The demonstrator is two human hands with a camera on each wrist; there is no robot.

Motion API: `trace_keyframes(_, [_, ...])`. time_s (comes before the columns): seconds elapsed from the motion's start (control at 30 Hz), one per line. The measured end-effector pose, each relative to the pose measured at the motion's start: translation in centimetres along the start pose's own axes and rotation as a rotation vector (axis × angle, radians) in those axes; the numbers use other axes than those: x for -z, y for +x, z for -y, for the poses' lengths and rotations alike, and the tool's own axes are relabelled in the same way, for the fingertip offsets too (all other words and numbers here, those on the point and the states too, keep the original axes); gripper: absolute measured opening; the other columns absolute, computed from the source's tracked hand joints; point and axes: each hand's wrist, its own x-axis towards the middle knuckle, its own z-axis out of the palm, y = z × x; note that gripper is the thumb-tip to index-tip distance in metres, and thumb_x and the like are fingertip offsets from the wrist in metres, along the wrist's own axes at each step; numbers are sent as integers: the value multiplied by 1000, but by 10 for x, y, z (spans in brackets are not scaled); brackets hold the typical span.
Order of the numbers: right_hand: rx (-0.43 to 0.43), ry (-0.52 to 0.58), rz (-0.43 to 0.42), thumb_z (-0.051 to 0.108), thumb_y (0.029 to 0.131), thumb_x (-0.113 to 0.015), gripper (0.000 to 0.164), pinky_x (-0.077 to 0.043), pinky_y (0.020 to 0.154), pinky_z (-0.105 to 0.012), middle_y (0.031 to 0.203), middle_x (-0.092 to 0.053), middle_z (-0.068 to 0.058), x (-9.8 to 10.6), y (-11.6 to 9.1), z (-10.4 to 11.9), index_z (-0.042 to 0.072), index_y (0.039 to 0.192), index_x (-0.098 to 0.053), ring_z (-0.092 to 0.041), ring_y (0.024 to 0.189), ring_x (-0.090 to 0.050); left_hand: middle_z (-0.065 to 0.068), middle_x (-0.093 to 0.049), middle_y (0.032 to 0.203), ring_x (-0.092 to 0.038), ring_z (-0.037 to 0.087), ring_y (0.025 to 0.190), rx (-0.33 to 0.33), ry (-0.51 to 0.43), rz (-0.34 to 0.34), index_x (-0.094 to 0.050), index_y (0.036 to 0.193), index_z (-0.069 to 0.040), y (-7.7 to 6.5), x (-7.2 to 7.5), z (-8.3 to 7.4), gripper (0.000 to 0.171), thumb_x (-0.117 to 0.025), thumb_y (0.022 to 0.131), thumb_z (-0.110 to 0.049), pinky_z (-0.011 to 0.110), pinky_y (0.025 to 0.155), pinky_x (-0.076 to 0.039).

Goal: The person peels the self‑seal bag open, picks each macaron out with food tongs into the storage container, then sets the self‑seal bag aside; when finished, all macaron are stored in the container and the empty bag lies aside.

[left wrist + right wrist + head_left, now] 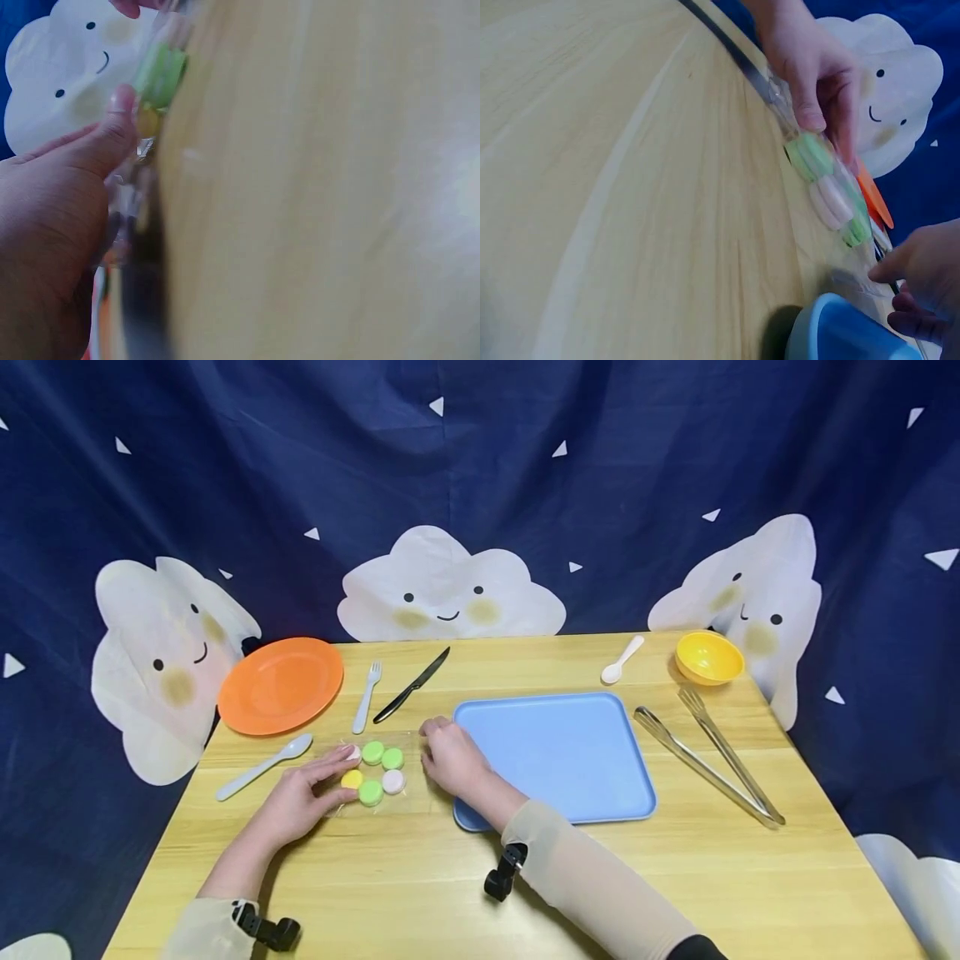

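Lying on the pale wooden table [420, 877], a clear plastic pouch [373, 772] holds six round macarons [392, 758]: three green, two pale pink, one yellow. Its long axis runs left to right, toward the rectangular blue tray [562, 756]. The left hand [296, 802] grips its left side between thumb and fingers; whether the right hand [453, 760] pinches its right edge cannot be told.

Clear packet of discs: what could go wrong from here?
Left hand spans some discs in the clear packet; squeezing might crush or bunch them.
Right hand is at the packet's edge, close by the blue tray; pulling that way could snag the packet on its rim.
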Motion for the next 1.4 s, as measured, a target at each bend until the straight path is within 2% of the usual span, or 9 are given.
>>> trace_keyframes(0.17, [137, -141, 79, 22, 93, -83, 20, -56, 93, -31, 109, -69, -3, 1, -9, -2, 10, 107, -77, -19, 103, -65, 16, -58, 151, -53, 39, 139, 47, 135, 81, -66, 143, -4, 0, 18, -5, 61, -85, 92, -31, 58, 112, -43])
trace_keyframes(0.23, [178, -171, 129, 29, 96, -81, 17, -54, 96, -32, 110, -69, -1, 1, -11, -3, 14, 100, -77, -19, 105, -63, 18, -62, 146, -56, 40, 135, 55, 182, 85, -65, 142, -2, -1, 22, -7, 61, -86, 92, -30, 61, 110, -44])
trace_keyframes(0.43, [235, -173, 184, 35, 101, -75, 20, -50, 105, -34, 120, -70, -1, -3, -15, -6, 17, 93, -76, -20, 115, -62, 18, -73, 125, -66, 42, 120, 8, 294, 52, -78, 123, -2, -4, 23, -12, 39, -86, 92, -23, 61, 103, -50])
trace_keyframes(0.63, [248, -171, 188, 37, 102, -74, 20, -49, 105, -34, 122, -69, -1, -4, -16, -7, 18, 95, -76, -19, 115, -62, 10, -76, 108, -71, 34, 105, -104, 372, 19, -82, 101, -7, -2, 19, -11, 12, -86, 91, -13, 55, 94, -56])
trace_keyframes(0.77, [240, -166, 192, 37, 102, -74, 21, -48, 107, -34, 122, -69, -1, -3, -17, -6, 17, 99, -77, -19, 116, -61, 4, -72, 105, -68, 28, 101, -188, 374, -3, -80, 97, -9, -2, 20, -12, 8, -85, 90, -10, 51, 89, -58])
trace_keyframes(0.9, [230, -164, 197, 40, 104, -71, 28, -48, 106, -35, 123, -68, -2, -1, -18, -5, 14, 111, -80, -19, 117, -60, 2, -72, 107, -67, 24, 102, -227, 380, -20, -79, 98, -10, -2, 24, -16, 8, -83, 91, -11, 48, 89, -57])
trace_keyframes(1.1, [232, -189, 189, 45, 104, -68, 36, -49, 103, -35, 127, -66, -3, -2, -20, -5, 15, 121, -79, -19, 117, -59, 1, -74, 105, -70, 24, 99, -212, 372, -85, -76, 101, -12, -2, 25, -19, 8, -80, 94, -11, 49, 87, -58])
trace_keyframes(1.27, [234, -192, 190, 48, 104, -68, 41, -48, 106, -37, 131, -64, -3, -6, -20, -6, 15, 127, -77, -20, 121, -58, -4, -74, 98, -71, 20, 89, -168, 312, -203, -74, 102, -14, -8, 19, -15, 14, -81, 92, -6, 44, 76, -56])
trace_keyframes(1.4, [226, -176, 184, 47, 103, -69, 42, -46, 110, -37, 134, -64, -4, -8, -20, -7, 15, 129, -76, -21, 123, -57, -6, -73, 96, -72, 20, 90, -158, 280, -272, -74, 103, -14, -13, 15, -12, 18, -82, 90, -3, 39, 77, -53])
